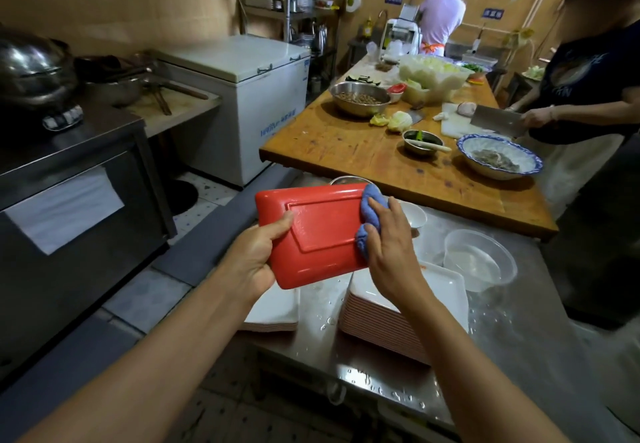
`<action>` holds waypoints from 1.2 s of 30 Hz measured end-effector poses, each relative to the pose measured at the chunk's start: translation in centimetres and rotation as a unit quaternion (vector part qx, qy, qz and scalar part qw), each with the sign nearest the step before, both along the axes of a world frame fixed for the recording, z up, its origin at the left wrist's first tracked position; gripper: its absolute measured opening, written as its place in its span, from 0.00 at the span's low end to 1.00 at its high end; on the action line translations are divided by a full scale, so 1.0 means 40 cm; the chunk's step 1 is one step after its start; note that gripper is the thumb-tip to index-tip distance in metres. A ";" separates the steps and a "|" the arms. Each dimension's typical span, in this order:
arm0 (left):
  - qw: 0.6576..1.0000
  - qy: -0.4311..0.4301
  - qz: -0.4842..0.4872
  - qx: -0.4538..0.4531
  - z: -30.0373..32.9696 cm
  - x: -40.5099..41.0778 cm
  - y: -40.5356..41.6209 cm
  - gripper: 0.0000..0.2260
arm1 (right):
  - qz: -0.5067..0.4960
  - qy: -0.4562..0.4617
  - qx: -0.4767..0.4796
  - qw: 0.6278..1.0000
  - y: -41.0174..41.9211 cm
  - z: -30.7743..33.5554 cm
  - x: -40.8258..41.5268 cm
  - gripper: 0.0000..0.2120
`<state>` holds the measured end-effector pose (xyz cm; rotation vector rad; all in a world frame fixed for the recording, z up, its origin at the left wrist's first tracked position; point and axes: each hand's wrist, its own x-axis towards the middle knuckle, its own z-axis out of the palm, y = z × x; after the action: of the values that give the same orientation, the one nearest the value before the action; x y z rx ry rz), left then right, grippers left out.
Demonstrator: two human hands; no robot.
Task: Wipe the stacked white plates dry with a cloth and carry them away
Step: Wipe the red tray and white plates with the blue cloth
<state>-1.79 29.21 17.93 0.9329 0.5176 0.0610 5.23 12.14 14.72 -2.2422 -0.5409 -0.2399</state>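
Observation:
My left hand (258, 252) grips the left edge of a rectangular plate (318, 234), held up with its red underside facing me. My right hand (388, 245) presses a bunched blue cloth (476, 215) against the plate's right side. Below, on the wet steel table (502, 356), stands a tall stack of rectangular plates (446, 290), white on top with red edges. A shorter stack of the same plates (277, 311) lies to its left, partly hidden by my left arm.
A clear plastic tub of water (479, 259) and a small white bowl (414, 214) sit behind the stacks. Beyond is a wooden table (346, 151) with bowls and vegetables, where a person (581, 96) chops with a cleaver. A chest freezer (249, 96) and steel oven (69, 200) stand left.

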 end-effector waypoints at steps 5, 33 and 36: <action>0.999 -0.004 0.015 0.041 -0.026 -0.020 0.060 0.05 | -0.038 0.018 0.038 0.998 0.017 -0.034 0.018 0.09; 0.467 -0.055 -0.188 0.862 -0.317 -0.059 0.100 0.15 | -0.036 0.081 0.076 0.993 0.069 -0.123 -0.016 0.10; 0.462 -0.066 -0.201 0.861 -0.345 -0.067 0.095 0.17 | -0.038 0.083 0.073 0.993 0.068 -0.131 -0.011 0.10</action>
<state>-4.48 33.03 4.15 3.0522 -0.1742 0.2527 4.77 14.87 9.47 -2.1184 -0.3379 -0.1266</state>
